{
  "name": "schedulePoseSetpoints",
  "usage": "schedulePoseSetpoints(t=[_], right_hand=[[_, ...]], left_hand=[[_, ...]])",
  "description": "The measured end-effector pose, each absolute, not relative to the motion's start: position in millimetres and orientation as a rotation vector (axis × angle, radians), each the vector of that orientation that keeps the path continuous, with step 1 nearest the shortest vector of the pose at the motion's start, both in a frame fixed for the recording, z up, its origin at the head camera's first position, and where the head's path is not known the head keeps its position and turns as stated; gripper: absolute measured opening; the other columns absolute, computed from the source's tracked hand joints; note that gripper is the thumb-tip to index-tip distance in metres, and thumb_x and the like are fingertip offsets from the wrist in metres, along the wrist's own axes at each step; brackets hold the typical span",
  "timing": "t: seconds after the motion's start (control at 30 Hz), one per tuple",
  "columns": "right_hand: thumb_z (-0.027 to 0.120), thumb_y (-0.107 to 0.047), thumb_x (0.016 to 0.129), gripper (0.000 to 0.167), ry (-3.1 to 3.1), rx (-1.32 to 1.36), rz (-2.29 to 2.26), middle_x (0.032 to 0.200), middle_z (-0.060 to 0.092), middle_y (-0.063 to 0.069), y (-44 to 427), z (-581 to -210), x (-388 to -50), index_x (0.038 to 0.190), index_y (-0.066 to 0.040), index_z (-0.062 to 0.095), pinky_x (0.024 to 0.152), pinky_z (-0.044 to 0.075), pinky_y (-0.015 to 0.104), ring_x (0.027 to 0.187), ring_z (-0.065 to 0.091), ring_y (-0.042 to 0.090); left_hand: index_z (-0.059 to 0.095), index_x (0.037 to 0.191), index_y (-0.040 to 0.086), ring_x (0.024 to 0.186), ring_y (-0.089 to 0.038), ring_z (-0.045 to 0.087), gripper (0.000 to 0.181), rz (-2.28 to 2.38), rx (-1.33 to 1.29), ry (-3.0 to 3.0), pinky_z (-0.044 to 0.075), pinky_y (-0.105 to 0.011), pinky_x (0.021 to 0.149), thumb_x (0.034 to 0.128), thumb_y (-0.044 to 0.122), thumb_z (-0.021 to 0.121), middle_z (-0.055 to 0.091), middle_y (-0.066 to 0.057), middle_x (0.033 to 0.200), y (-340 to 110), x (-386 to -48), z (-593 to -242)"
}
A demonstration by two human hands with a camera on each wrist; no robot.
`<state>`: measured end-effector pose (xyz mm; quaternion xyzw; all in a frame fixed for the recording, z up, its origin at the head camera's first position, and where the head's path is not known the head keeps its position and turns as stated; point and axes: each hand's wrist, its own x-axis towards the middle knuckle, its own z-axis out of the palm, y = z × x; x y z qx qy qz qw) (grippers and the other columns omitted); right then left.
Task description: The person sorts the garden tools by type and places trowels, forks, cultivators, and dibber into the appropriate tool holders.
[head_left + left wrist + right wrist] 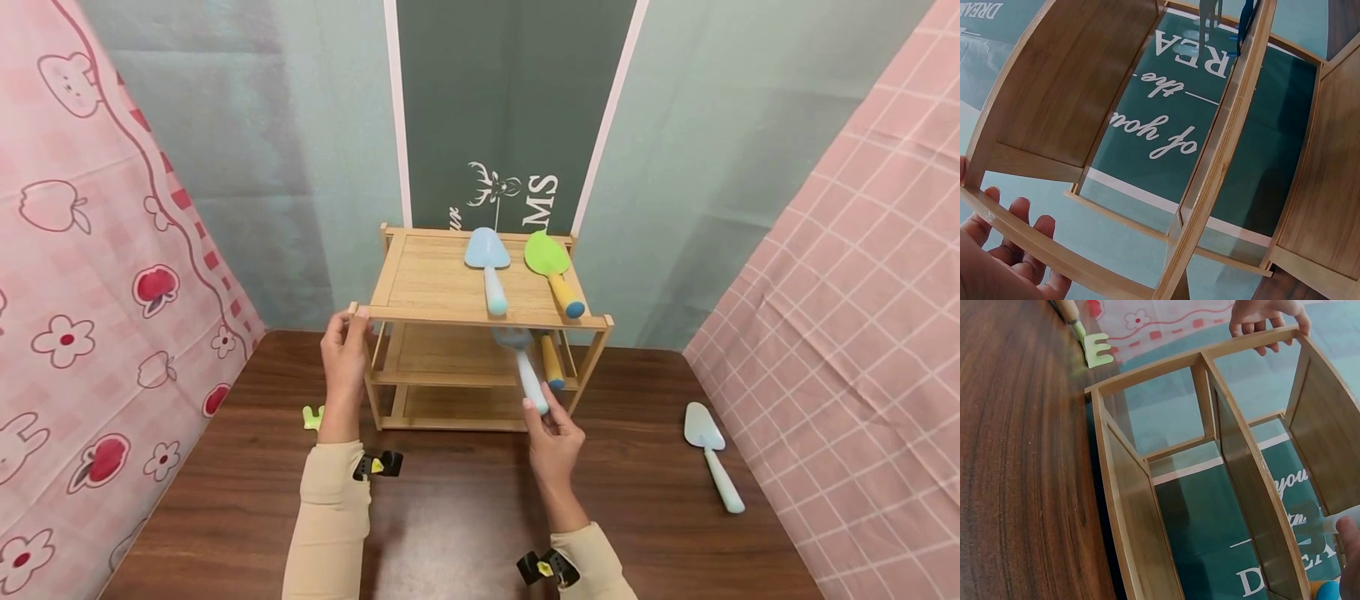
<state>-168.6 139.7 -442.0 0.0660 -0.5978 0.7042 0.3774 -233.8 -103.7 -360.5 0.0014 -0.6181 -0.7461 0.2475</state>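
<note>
A three-tier wooden rack (pixel 435 279) stands on the table. My left hand (pixel 345 350) grips its front left corner, with the fingers behind the post (pixel 1029 240) in the left wrist view. With my right hand (pixel 555 437) I pinch the end of a toy garden fork's pale handle (pixel 531 383); its grey-blue head lies inside the middle tier, under the top board. Beside the fork, a yellow handle with a blue end (pixel 552 362) rests on that tier, its head hidden. On top lie a blue toy shovel (pixel 487 248) and a green one with a yellow handle (pixel 546 254).
A pale toy trowel (pixel 705 429) lies on the table at the right. Left of the rack is a green toy fork (pixel 1095 350), partly behind my left arm in the head view. Patterned cloths hang at both sides and a green-grey curtain (pixel 517 92) behind.
</note>
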Motion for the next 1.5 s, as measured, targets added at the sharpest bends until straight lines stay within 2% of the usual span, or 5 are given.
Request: schedulePoseSetpoints(t=[0.17, 0.67, 0.93, 1.23, 1.5], right_hand=[[0.062, 0.018, 0.078, 0.033, -1.595, 0.135, 1.768, 0.103, 0.054, 0.04, 136, -440, -178, 0.11, 0.023, 0.053, 0.07, 0.048, 0.018, 0.087, 0.062, 0.011], [0.068, 0.011, 0.078, 0.034, -1.651, 0.104, 1.717, 0.098, 0.059, 0.036, 123, -438, -201, 0.108, 0.02, 0.057, 0.065, 0.049, 0.019, 0.08, 0.065, 0.018], [0.069, 0.009, 0.078, 0.037, -1.637, 0.104, 1.805, 0.099, 0.059, 0.035, 117, -436, -211, 0.11, 0.02, 0.055, 0.068, 0.05, 0.022, 0.084, 0.064, 0.015], [0.074, 0.007, 0.074, 0.035, -1.737, 0.085, 1.714, 0.095, 0.062, 0.032, 112, -438, -216, 0.105, 0.018, 0.06, 0.067, 0.05, 0.023, 0.085, 0.062, 0.041], [0.081, -0.007, 0.072, 0.033, -1.807, 0.122, 1.655, 0.085, 0.067, 0.021, 113, -459, -234, 0.097, 0.008, 0.066, 0.061, 0.052, 0.027, 0.075, 0.066, 0.031]], left_hand=[[0.049, 0.099, -0.016, 0.085, -0.043, 0.04, 0.034, -2.016, 0.019, -1.701, 0.032, -0.029, 0.067, 0.0966, 0.017, 0.051, 0.048, -0.032, 0.092, -104, -235, -360], [0.048, 0.1, -0.02, 0.086, -0.038, 0.042, 0.035, -2.035, 0.002, -1.678, 0.034, -0.036, 0.076, 0.0962, 0.015, 0.051, 0.046, -0.033, 0.092, -104, -237, -363], [0.055, 0.092, -0.007, 0.083, -0.027, 0.047, 0.029, -2.025, 0.015, -1.633, 0.036, -0.034, 0.077, 0.0946, 0.022, 0.056, 0.051, -0.021, 0.086, -110, -255, -385], [0.054, 0.09, -0.005, 0.083, -0.024, 0.049, 0.028, -2.02, 0.015, -1.613, 0.037, -0.036, 0.078, 0.0941, 0.023, 0.057, 0.052, -0.016, 0.083, -109, -256, -387], [0.056, 0.085, 0.007, 0.084, -0.028, 0.048, 0.018, -2.025, 0.0, -1.613, 0.037, -0.037, 0.08, 0.0945, 0.023, 0.056, 0.051, -0.015, 0.083, -109, -256, -387]])
